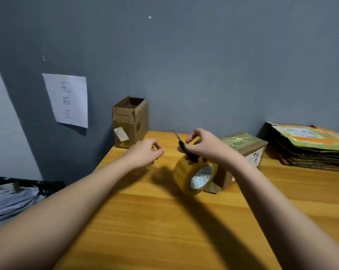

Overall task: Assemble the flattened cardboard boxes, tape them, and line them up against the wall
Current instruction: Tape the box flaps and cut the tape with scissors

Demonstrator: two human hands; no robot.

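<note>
The wooden table (184, 230) fills the lower view. At 3 o'clock a stack of flattened cardboard boxes (309, 149) lies by the wall. At 11 o'clock an assembled open-topped box (130, 121) stands against the wall; a second box (246, 151) lies on its side just behind the tape roll (194, 175), at centre. The right hand (205, 147) has its fingers curled round black scissors (186, 150) over the roll, blades pointing to 11 o'clock. The left hand (147, 151), at 9 o'clock from the roll, has its fingertips pinched together, likely on the tape's free end, though the strip is too faint to confirm. To cut well, I judge the strip should stay taut, with the blades square across it and clear of the left fingers.
</note>
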